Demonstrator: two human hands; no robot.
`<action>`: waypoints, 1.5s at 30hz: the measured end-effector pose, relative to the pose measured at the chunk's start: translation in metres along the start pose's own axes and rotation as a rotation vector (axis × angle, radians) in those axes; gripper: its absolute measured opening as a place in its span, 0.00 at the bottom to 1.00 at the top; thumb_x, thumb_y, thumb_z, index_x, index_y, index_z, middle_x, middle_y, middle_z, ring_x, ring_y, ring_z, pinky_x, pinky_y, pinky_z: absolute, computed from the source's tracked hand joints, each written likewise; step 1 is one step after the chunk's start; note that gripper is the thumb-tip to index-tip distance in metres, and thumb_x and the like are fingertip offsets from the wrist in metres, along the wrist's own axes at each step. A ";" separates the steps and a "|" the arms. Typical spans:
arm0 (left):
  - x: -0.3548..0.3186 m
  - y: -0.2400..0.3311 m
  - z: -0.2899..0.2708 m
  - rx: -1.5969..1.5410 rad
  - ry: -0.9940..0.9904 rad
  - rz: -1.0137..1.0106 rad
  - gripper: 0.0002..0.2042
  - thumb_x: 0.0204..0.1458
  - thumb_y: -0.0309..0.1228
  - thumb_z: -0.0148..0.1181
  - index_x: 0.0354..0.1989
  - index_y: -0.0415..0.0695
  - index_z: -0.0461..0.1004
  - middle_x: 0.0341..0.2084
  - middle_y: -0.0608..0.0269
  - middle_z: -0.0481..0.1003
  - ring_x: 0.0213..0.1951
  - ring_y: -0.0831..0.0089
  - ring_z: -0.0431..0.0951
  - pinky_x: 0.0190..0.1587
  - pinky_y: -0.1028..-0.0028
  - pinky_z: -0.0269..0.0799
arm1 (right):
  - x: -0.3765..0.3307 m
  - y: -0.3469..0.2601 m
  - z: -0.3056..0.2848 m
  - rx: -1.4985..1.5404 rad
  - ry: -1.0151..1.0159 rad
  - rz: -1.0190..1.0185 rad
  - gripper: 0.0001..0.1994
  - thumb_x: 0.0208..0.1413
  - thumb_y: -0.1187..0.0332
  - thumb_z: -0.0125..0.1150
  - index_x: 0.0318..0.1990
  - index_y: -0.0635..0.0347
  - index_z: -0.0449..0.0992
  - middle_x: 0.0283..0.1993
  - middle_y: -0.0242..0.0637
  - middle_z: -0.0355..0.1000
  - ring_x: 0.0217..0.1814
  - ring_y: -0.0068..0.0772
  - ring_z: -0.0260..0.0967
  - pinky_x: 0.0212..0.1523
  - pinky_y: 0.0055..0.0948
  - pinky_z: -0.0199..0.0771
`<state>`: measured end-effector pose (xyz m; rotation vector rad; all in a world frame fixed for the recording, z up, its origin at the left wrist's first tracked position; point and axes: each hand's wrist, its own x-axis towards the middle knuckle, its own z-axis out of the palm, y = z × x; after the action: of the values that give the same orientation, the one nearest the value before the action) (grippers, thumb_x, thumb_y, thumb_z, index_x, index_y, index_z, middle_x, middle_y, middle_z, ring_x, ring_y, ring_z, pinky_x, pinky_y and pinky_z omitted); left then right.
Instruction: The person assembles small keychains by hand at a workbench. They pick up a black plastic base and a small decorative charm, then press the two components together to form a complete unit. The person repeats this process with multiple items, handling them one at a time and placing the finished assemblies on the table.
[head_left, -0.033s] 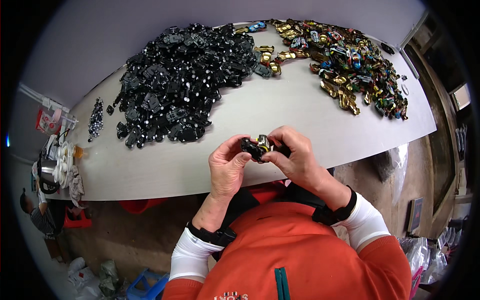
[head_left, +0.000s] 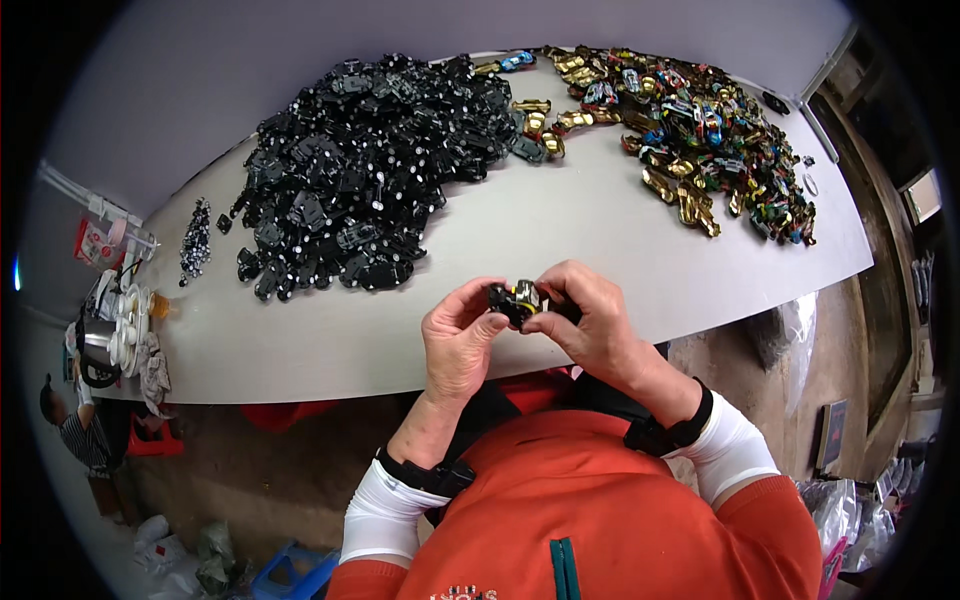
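Note:
Above the near edge of the table, both my hands are closed around small toy car parts. My left hand [head_left: 458,340] pinches a black toy car chassis [head_left: 503,303] between thumb and fingers. From the other side, my right hand [head_left: 600,322] grips a dark toy car shell [head_left: 528,291] with yellow trim. Shell and chassis touch or overlap; my fingers hide whether they are joined. Beyond my left hand rises a big pile of black chassis [head_left: 350,170] with pale wheels. Farther right spreads a pile of gold and multicoloured car shells [head_left: 700,130].
A small heap of wheel-like bits [head_left: 196,240] lies on the table's [head_left: 290,345] left side. At its left end stand a kettle [head_left: 97,345], white cups and a cloth [head_left: 153,370]. Another person [head_left: 85,435] is at far left. A blue stool [head_left: 295,570] stands on the floor.
Both hands have come slightly nearer to me with the car parts. Their grip looks the same, and the piles keep their shape.

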<state>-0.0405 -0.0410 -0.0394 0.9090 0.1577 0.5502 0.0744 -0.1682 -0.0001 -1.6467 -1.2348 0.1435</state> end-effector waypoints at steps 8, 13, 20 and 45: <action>0.001 0.009 0.008 0.118 -0.020 0.089 0.17 0.40 0.21 0.65 0.41 0.34 0.72 0.35 0.60 0.75 0.38 0.75 0.75 0.43 0.78 0.72 | 0.011 -0.018 -0.005 0.056 -0.068 -0.121 0.21 0.39 0.76 0.67 0.44 0.59 0.68 0.30 0.37 0.67 0.30 0.34 0.66 0.28 0.28 0.68; 0.003 0.013 0.012 0.140 -0.056 0.112 0.15 0.42 0.22 0.64 0.41 0.34 0.72 0.35 0.59 0.75 0.36 0.75 0.75 0.40 0.78 0.73 | 0.014 -0.026 -0.010 0.050 -0.116 -0.106 0.18 0.40 0.77 0.65 0.41 0.60 0.68 0.30 0.39 0.66 0.30 0.39 0.67 0.29 0.30 0.68; 0.001 0.017 0.018 0.196 -0.125 0.099 0.14 0.44 0.20 0.61 0.42 0.33 0.71 0.34 0.58 0.74 0.34 0.73 0.76 0.35 0.77 0.75 | 0.018 -0.043 -0.024 0.002 -0.249 -0.035 0.12 0.43 0.77 0.61 0.35 0.60 0.66 0.28 0.40 0.64 0.29 0.43 0.67 0.27 0.34 0.68; -0.002 0.032 0.054 0.136 0.013 0.105 0.14 0.45 0.15 0.58 0.42 0.33 0.69 0.34 0.59 0.74 0.36 0.76 0.75 0.42 0.78 0.73 | 0.014 -0.033 -0.017 0.061 0.004 -0.227 0.23 0.40 0.81 0.64 0.46 0.59 0.66 0.32 0.40 0.65 0.28 0.36 0.67 0.25 0.29 0.70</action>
<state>-0.0352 -0.0640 0.0185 1.0506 0.1611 0.6484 0.0702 -0.1701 0.0389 -1.4432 -1.3905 0.0365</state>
